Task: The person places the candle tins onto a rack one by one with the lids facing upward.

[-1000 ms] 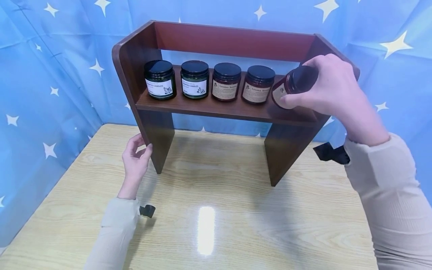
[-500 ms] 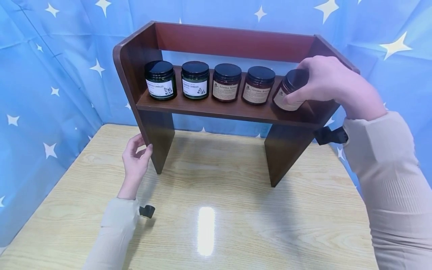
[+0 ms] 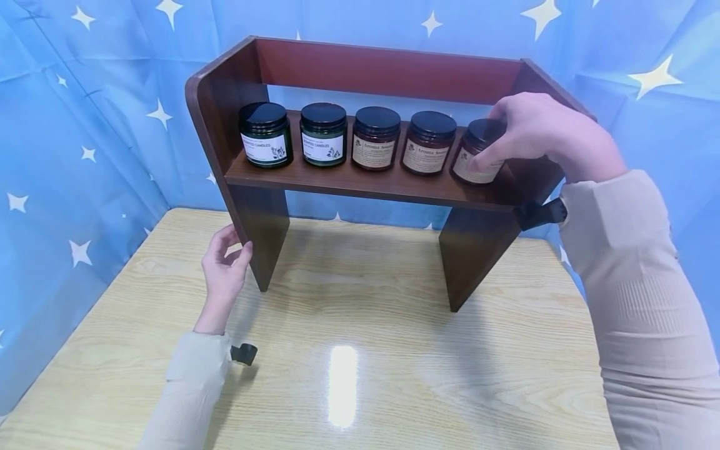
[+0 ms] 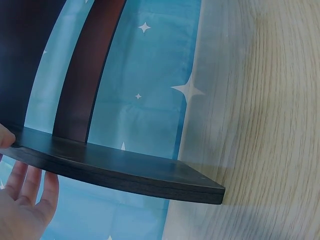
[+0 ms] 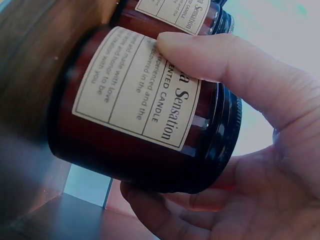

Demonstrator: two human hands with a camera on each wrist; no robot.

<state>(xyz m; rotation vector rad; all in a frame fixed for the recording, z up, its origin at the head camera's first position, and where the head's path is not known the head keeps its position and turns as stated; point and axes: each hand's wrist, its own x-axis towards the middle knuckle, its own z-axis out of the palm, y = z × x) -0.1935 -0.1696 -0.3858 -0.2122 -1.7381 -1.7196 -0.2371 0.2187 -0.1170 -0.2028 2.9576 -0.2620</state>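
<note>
My right hand (image 3: 540, 128) grips a brown-red scented candle jar (image 5: 135, 100) with a black lid and cream label, thumb on the label and fingers round the far side. The jar stands upright at the right end of the shelf board (image 3: 337, 183). To its left, in a row, are two more cream-labelled candle jars (image 3: 429, 144) and two green candle jars (image 3: 323, 134) with white labels. My left hand (image 3: 224, 269) holds the front edge of the dark wooden rack's left side panel (image 4: 125, 175), with the thumb on one face and the fingers on the other.
The dark brown rack (image 3: 388, 69) stands on a pale wood-grain table (image 3: 315, 325), with open space under its board. A blue curtain (image 3: 84, 125) with white stars hangs behind and at the left. Light glares off the table's middle.
The right hand has lowered the candle jar from a tilt to upright on the board, beside the other jars. My left hand has stayed on the side panel.
</note>
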